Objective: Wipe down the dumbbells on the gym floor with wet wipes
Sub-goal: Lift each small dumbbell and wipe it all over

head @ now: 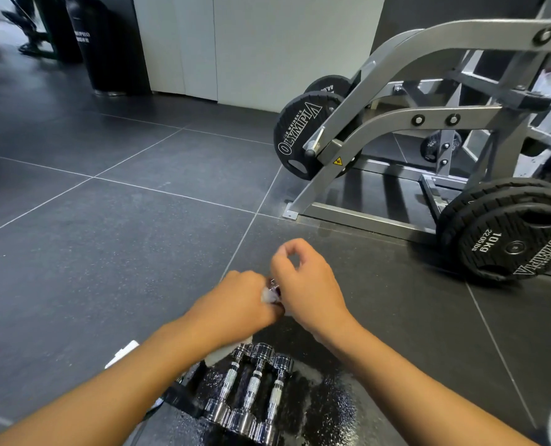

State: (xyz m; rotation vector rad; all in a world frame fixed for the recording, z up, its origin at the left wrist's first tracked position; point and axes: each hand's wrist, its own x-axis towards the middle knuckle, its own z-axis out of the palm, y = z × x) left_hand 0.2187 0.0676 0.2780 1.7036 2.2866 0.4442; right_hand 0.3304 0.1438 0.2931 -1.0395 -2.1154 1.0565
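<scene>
A small dumbbell [273, 284] is held between both grips over the gym floor [106, 252].
Nearest, three chrome dumbbells [251, 387] are laid side by side on a black mat [332, 410]. Just beyond, the left grip [235, 304] is curled round a wet wipe [267, 297]; the right grip [306, 284] is clamped on the small dumbbell. Farther off, weight plates [519, 243] are seen.

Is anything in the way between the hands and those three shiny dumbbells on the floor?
Nothing visible does. The three dumbbells lie uncovered, side by side, just below the left hand and right hand, which are busy with a white wipe.
</scene>
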